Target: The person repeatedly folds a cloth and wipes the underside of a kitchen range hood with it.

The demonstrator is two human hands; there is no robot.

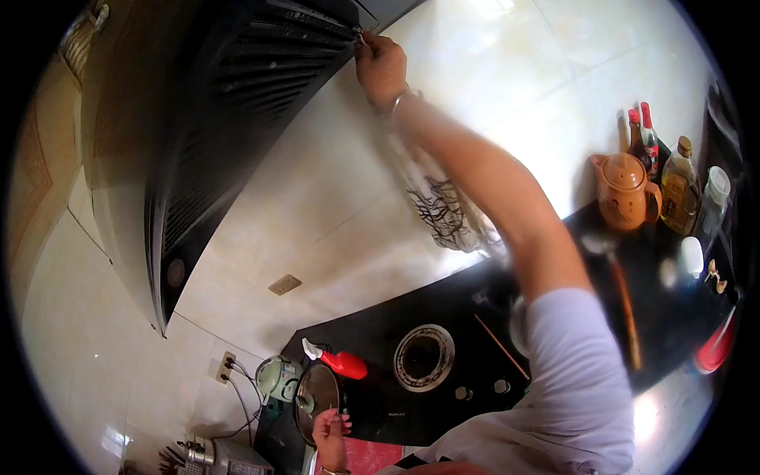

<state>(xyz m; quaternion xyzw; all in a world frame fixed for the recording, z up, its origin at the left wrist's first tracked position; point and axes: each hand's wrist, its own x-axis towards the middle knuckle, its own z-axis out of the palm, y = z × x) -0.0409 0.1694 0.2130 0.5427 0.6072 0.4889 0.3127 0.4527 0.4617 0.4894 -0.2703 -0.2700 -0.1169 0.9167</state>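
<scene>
My right hand (381, 70) is raised to the corner of the dark range hood (261, 67), its fingers pinched at the edge of the slatted underside. What lies between those fingertips is too small to make out. Below the raised forearm hangs a white cloth or bag with black line patterns (439, 210), partly hidden by the arm. Low in the view, my left hand (331, 435) is loosely curled with fingers apart and nothing visible in it. It is beside a lidded pan (315, 392). A red spray bottle (345, 364) with a white nozzle lies near the pan.
A black gas hob (423, 358) has a round burner and knobs. On the right counter stand an orange jug (623, 190), an oil bottle (679, 186), other bottles and a wooden-handled utensil (625, 305). A green appliance (277, 378) and plugged-in cords (237, 376) are at lower left.
</scene>
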